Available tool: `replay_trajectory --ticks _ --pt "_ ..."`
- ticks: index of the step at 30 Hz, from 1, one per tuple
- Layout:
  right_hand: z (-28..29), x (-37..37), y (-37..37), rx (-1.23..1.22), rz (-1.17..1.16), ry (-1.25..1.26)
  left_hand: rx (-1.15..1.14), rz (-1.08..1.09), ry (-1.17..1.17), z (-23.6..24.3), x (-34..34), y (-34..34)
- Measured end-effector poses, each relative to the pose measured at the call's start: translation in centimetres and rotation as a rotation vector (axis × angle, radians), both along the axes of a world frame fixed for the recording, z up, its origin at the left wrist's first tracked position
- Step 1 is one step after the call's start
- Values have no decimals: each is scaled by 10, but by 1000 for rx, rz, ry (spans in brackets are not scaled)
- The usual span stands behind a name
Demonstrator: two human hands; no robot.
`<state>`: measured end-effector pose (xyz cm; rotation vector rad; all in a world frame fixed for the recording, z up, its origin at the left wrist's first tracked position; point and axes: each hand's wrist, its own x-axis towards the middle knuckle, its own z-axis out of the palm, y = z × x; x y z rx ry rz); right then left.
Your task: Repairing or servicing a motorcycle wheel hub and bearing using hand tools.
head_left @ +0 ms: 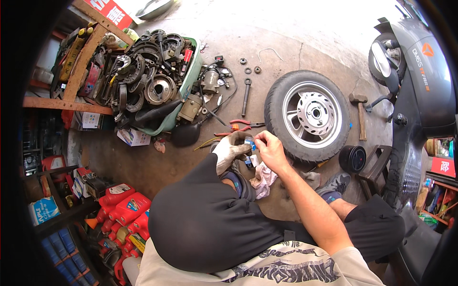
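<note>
The left hand (230,151), in a dirty grey work glove, is closed around a small blue-and-white tube (249,141), which sits between the two hands just above the person's raised knee. The bare right hand (270,150) touches the top of that tube, its fingertips (255,138) pinched narrow on it; whether it grips a cap or the tube itself cannot be told. Just below the hands a pale pink rag (262,180) hangs over the knee, and a second small blue-and-white thing lies beside it, too small to tell apart. Right beside the right hand, a scooter wheel (307,116) with a black tyre and silver hub lies flat on the concrete floor (305,43). Just beyond the hands lie red-handled pliers (244,124), and farther out a long bolt (246,97) with a few washers (248,70) near it. Past the wheel a hammer (360,117) lies on the floor, and near the right elbow stands a round black cap (352,158). Well off beyond the left hand, a green tub (191,78) is heaped with old metal parts. Far behind the left arm, red oil bottles (125,205) stand in a cluster.
</note>
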<state>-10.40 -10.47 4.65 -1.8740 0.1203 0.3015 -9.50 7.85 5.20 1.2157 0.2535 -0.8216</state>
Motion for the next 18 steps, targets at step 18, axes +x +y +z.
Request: replay_trajectory --ticks 18 --pt "3 -7 10 -179 28 -106 506 -266 -413 18 4 -11"
